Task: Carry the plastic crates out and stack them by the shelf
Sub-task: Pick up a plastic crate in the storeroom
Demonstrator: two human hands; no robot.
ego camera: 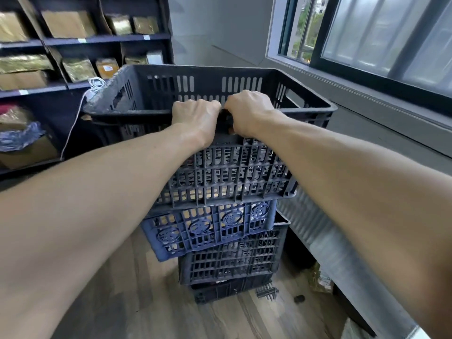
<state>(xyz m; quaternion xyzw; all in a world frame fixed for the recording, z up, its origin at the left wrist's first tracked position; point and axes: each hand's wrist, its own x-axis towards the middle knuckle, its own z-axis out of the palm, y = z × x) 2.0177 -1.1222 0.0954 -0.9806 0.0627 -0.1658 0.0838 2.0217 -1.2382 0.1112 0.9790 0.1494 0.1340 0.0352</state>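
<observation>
Both hands grip the near rim of the top crate (pixel 210 94), a dark plastic one in the middle of the frame. The left hand (pixel 195 119) and the right hand (pixel 249 113) sit side by side, almost touching, with the fingers curled closed over the rim edge.

This crate rests on a stack: under it a blue crate (pixel 208 228), turned a little out of line, then another dark crate (pixel 232 260), and at the bottom a low dark one (pixel 230 289). The stack stands just beside the shelf (pixel 85 40) in the upper left of the frame, so I judge the task is well advanced. Whether the top crate is fully seated, or if more crates wait elsewhere, I cannot tell.

The floor (pixel 122 302) is of wood planks. The shelf holds gold-coloured packets and cardboard boxes. A window (pixel 379 33) fills the upper right, with a grey ledge under it.
</observation>
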